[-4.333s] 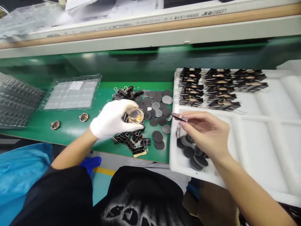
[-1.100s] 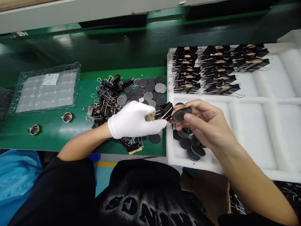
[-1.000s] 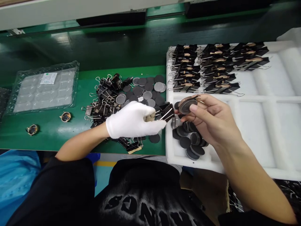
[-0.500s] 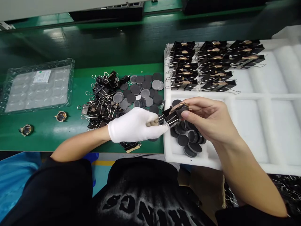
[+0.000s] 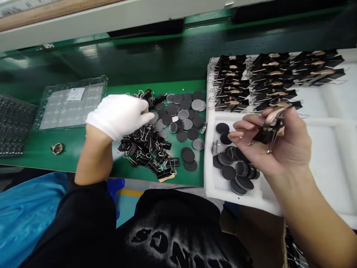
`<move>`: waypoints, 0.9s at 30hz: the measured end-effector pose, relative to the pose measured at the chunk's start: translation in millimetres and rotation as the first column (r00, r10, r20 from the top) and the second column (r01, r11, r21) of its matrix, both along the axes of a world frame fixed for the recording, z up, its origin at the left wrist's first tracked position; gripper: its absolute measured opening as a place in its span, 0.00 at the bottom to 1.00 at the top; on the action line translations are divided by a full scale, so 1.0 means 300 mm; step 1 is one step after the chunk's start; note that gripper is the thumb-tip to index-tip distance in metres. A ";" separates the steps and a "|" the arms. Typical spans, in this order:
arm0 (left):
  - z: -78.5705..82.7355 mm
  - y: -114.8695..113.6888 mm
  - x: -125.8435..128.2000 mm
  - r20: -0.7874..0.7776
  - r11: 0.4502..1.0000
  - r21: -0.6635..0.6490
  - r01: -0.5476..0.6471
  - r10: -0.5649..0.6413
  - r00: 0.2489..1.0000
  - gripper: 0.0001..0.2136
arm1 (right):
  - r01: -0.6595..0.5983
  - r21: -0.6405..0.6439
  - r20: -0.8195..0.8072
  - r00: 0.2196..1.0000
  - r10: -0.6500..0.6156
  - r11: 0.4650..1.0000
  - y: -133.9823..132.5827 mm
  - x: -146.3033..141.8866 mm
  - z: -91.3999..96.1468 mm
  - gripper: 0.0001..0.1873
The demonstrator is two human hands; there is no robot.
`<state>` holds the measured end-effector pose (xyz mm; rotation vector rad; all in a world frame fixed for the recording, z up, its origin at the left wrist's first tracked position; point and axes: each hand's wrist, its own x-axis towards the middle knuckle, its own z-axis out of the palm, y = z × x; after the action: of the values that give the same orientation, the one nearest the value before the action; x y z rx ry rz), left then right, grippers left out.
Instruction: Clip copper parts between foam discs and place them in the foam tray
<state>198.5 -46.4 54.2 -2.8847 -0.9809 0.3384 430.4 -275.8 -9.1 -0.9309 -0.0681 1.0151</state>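
Note:
My right hand point(image 5: 279, 141), bare, is raised over the white tray with its fingers wrapped round a gold-coloured watch case point(image 5: 276, 117). A black binder clip with wire handles point(image 5: 263, 136) is on the case, partly hidden by the fingers. My left hand point(image 5: 118, 115), in a white glove, is low over a heap of black binder clips point(image 5: 147, 145) on the green table. Its fingers curl downward and the tips are hidden, so I cannot make out what is in them. Beside that hand lie many dark and grey discs point(image 5: 184, 113).
The white foam tray point(image 5: 209, 149) has rows of clipped watch cases point(image 5: 234, 83) and a compartment of discs point(image 5: 228, 172). A clear plastic tray point(image 5: 75, 108) and another watch case point(image 5: 57, 149) lie on the left. More clear trays point(image 5: 15, 123) stand beyond them.
My left hand has left the binder clip at the right hand and moved left to the clip heap. My right hand has risen rightward with the watch case. The view has shifted left.

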 end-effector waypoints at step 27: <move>-0.021 0.097 -0.154 0.309 0.971 -0.177 0.160 -0.099 0.946 0.15 | -0.105 -0.138 0.038 0.993 0.111 0.985 0.005 0.004 -0.027 0.25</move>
<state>152.2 -17.2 48.0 -3.2339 -0.8266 -0.0123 431.6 -274.2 -17.3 -1.0838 -0.0892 1.1092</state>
